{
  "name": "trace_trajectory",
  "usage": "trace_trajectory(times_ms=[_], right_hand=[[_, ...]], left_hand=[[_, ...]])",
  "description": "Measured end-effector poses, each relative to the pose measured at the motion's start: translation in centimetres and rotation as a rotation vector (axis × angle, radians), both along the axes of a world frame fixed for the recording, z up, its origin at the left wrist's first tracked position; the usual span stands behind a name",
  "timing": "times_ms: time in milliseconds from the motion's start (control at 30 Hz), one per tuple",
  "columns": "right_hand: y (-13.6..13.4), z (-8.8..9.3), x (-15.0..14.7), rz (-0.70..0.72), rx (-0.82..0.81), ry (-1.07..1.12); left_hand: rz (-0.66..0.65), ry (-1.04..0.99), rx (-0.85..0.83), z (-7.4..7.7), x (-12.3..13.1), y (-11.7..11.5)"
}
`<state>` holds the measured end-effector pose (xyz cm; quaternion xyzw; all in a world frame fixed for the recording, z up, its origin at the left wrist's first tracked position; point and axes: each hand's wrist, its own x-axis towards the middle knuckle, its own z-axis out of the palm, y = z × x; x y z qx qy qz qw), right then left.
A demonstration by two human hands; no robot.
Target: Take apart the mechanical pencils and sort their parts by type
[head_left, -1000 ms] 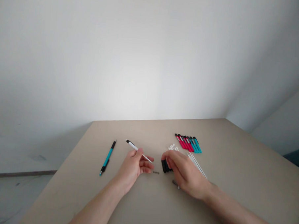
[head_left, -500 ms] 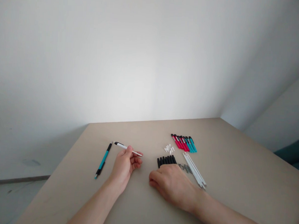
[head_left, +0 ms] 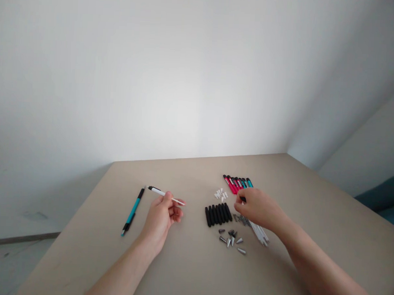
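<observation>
The left hand (head_left: pixel 161 215) pinches a white refill (head_left: pixel 164 194) above the table (head_left: pixel 185 268), just right of a teal pen (head_left: pixel 133 211). The right hand (head_left: pixel 256 207), fingers curled, reaches the near end of the red and teal barrels (head_left: pixel 237 184), seemingly gripping one, beyond the black grips (head_left: pixel 217 214) and metal tips (head_left: pixel 231 241).

The right hand (head_left: pixel 258 209) covers the near ends of the red and teal pen barrels (head_left: pixel 236 183) and the far ends of the white refills (head_left: pixel 260 233), its fingertip grip on something dark is too small to tell, and both forearms run off the bottom edge.
</observation>
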<state>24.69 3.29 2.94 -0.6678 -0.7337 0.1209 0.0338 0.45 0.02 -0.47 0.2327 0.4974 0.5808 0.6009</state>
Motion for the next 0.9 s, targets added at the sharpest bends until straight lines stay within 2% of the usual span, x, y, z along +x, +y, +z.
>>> trace_trajectory(times_ms=[433, 700, 900], right_hand=[[-0.12, -1.1, 0.07, -0.011, -0.065, -0.082], [-0.47, -1.17, 0.18, 0.039, -0.031, -0.06], [-0.09, -0.77, 0.01, 0.008, 0.022, 0.023]], left_hand=[[-0.008, 0.001, 0.001, 0.27, 0.0, -0.29], [-0.008, -0.01, 0.012, 0.1, -0.06, -0.28], [-0.018, -0.009, 0.009, 0.14, -0.09, -0.26]])
